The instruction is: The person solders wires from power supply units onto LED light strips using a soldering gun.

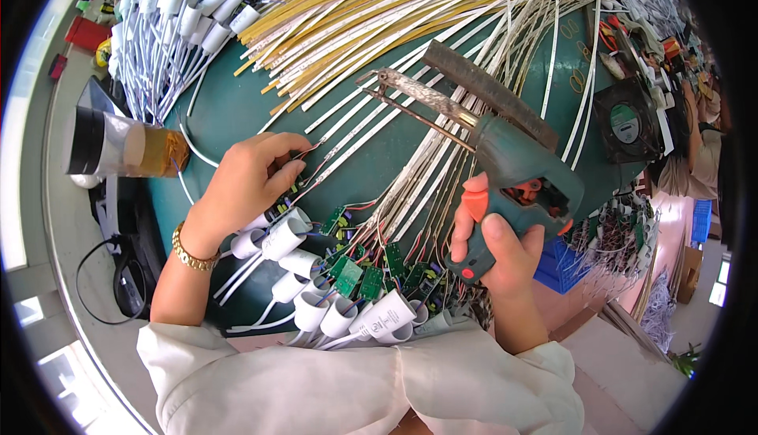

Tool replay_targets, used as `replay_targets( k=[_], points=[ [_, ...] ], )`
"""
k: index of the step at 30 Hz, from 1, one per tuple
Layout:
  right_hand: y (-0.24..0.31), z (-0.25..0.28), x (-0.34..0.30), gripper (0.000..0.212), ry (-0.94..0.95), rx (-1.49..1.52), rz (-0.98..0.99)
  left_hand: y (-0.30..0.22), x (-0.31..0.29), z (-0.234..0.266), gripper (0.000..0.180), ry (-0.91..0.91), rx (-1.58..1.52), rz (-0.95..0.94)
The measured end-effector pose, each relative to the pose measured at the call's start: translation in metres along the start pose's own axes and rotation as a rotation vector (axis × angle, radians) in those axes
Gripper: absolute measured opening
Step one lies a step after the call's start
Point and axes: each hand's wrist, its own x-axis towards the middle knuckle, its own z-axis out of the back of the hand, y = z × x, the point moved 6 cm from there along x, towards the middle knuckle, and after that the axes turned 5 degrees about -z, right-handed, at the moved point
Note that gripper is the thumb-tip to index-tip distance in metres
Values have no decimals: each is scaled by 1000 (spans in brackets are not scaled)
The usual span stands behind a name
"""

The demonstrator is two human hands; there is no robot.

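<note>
A green soldering gun (521, 155) with a red trigger is gripped in my right hand (509, 257), its thin tip pointing up and left over narrow white strips (347, 141). My left hand (246, 178), with a gold watch band at the wrist, pinches thin wires (314, 149) at the end of one strip. The tip is apart from the pinched wires. Close to my body lie several small green circuit boards (347, 277) and white plastic housings (387, 314) with white cables. Wires run from the boards to more strips.
A pile of yellow and white strips (339, 28) covers the back of the green table (217, 111). A dark metal bar (489, 95) lies beyond the gun. Cabled white housings (170, 1) and a dark-lidded jar (130, 147) are left; a fan (628, 119) and blue crate (564, 268) right.
</note>
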Motion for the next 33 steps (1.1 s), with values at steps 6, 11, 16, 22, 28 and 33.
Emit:
replay_targets(
  k=[6,11,16,22,28,33],
  points=[
    [-1,4,-13,36,-35,-17,6,-10,-7,-9,20,-110,73,8],
    [1,8,-19,39,-14,-108,100,-23,-15,-12,22,-48,191,64],
    [-2,27,-31,42,-75,-149,176,-35,-30,-27,12,-123,69,19],
    [-3,38,-28,38,-154,-9,152,-42,-20,-14,11,-95,463,-117],
    [-2,31,-20,39,-174,-32,156,48,77,84,20,-508,336,-52],
    [-2,25,-21,40,-124,-87,149,111,121,98,32,-248,746,45]
  ],
)
